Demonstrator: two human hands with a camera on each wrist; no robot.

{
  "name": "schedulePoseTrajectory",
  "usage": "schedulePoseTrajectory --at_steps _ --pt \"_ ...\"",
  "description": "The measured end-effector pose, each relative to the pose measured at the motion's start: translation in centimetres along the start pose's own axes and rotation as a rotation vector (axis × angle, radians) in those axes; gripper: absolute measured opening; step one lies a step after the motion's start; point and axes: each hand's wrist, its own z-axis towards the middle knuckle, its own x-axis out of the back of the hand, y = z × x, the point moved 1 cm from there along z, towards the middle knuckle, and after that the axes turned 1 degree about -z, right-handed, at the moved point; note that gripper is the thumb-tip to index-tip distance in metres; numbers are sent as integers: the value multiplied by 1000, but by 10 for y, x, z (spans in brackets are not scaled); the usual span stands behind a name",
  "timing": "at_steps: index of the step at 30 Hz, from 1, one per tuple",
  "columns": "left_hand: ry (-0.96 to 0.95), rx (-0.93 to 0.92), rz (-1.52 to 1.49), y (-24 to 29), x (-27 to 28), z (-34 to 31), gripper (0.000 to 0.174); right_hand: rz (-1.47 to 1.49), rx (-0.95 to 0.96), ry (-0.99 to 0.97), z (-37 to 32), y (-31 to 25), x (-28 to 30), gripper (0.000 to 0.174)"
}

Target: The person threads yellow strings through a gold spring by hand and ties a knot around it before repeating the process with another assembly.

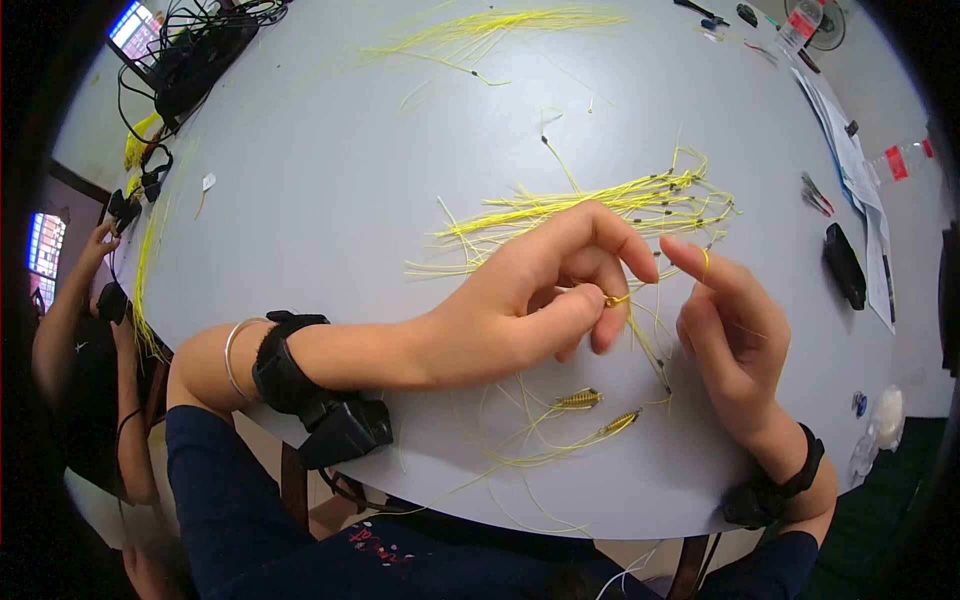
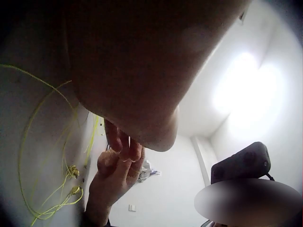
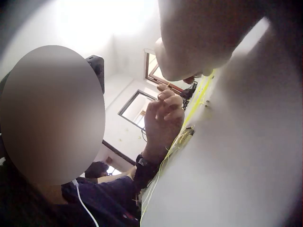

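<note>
My left hand (image 1: 545, 300) reaches in from the left above the table. Its thumb and finger pinch a small gold-coloured piece (image 1: 612, 300) on a yellow line; the piece is mostly hidden by the fingers. Opposite it, my right hand (image 1: 735, 345) has its index finger pointing toward the left fingertips, with yellow line (image 1: 706, 262) looped round that finger. The other right fingers curl in, and a thin strand crosses by them. Beneath the hands lie two gold-coloured coil springs (image 1: 578, 400) with yellow lines tied on. A bundle of yellow lines (image 1: 600, 205) with small dark beads lies just beyond.
Another yellow bundle (image 1: 500, 30) lies at the far side. To the right are a black case (image 1: 845, 265), small snips (image 1: 816, 195), papers (image 1: 850, 150) and a plastic bottle (image 1: 900, 160). A black tangle of cables (image 1: 205, 60) sits far left. Another person (image 1: 90, 350) sits at the left.
</note>
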Motion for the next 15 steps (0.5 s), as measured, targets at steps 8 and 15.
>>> schedulePoseTrajectory --at_steps 8,15 --pt "-21 5 257 9 0 -2 29 507 -25 -272 -7 -5 5 17" --pt "93 -50 265 0 -1 -2 7 1041 -292 -543 -10 2 3 25"
